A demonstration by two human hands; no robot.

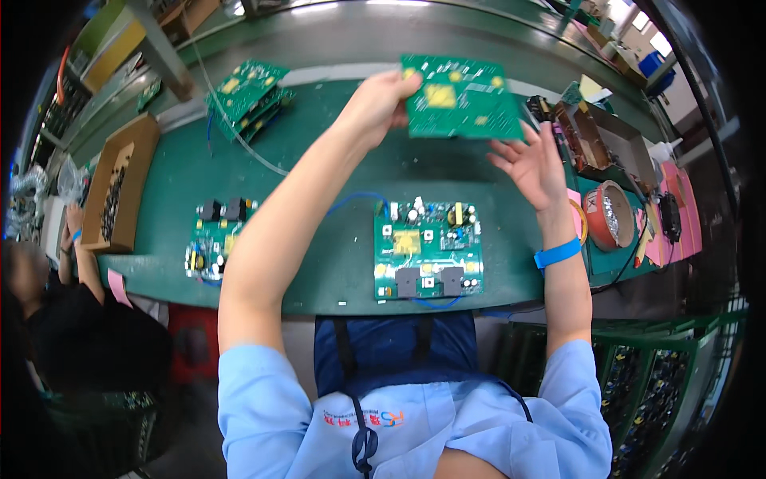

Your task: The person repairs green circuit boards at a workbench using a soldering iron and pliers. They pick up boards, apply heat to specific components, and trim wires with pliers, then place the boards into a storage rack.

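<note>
Light-blue shirt (423,415), just this side of the populated board (428,263)! Beyond that, the left hand (386,92) grips a raised green board (465,97) by its left edge; one-sided hold, so it could tip. Right hand (533,169) spread, beside its corner. Left fingertips partly hidden; right ones blurred, contact unclear.

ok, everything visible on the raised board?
The held board is a roughly rectangular green circuit board, blurred toward the right. Its visible face carries a yellow patch left of centre, smaller yellow spots and pale marks; no tall parts show. It is up over the far part of the bench, the left hand gripping its left edge, thumb on the face. The right hand is open by its lower right corner; contact unclear.
</note>
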